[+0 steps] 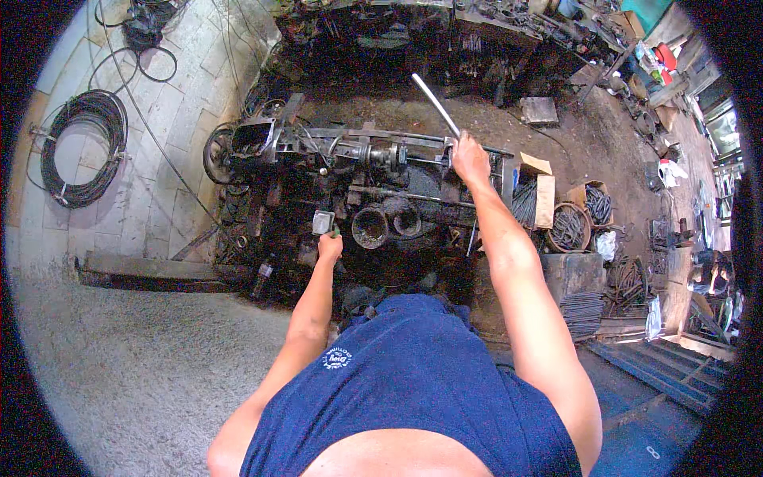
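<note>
In front of me stands a long, dark lathe-like machine (381, 157) with two rails and a spindle in the middle. My right hand (471, 161) is closed round the lower end of a bright metal bar (433, 102). That bar slants up and away to the left above the machine's right part. Closer to me, at the machine's near side, my left hand (330, 247) is closed on a small pale, square-topped thing (323, 222). A bit of green shows by its fingers. Just right of that hand are two round metal cups (370, 227).
Boxes of metal rods (524, 200) and a round basket of rods (569, 226) stand to the right. A cluttered bench (413, 32) runs along the back. On the left floor lie a cable coil (83, 149) and a long beam (159, 272). A clear bottle (262, 278) stands near the machine.
</note>
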`<state>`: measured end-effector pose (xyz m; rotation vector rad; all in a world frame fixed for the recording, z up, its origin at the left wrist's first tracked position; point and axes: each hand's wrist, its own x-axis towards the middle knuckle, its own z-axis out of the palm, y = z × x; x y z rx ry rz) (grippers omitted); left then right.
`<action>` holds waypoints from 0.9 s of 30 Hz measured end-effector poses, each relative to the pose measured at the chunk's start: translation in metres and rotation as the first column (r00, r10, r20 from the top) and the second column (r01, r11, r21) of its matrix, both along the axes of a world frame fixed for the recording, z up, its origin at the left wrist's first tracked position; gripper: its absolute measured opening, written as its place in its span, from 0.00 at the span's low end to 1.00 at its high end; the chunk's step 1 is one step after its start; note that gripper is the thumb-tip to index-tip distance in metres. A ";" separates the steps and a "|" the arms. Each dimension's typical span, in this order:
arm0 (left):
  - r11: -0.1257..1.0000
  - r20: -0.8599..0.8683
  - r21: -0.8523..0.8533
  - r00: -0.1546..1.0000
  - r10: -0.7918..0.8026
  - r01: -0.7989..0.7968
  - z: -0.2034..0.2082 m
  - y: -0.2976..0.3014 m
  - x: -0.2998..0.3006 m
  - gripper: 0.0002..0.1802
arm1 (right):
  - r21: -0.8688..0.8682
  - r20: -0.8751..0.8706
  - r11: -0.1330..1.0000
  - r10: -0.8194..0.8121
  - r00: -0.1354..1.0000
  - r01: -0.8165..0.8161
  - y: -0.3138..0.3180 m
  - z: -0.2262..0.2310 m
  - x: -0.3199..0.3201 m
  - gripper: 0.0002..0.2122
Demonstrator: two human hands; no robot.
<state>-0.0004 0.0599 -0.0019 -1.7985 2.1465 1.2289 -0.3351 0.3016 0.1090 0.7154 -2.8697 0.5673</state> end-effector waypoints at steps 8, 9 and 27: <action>0.997 0.015 -0.044 0.998 -0.067 0.067 0.006 0.001 -0.002 0.21 | 0.009 -0.031 1.000 -0.002 1.000 0.002 0.000 -0.004 -0.001 0.16; 0.998 0.021 -0.032 0.998 -0.057 0.057 0.007 0.002 -0.002 0.21 | 0.009 -0.029 1.000 -0.003 1.000 0.004 0.001 -0.004 -0.001 0.16; 0.870 0.349 -0.191 0.859 -0.373 0.455 -0.066 -0.023 0.029 0.15 | 0.049 0.481 0.939 -0.321 0.815 0.341 0.024 0.027 -0.005 0.39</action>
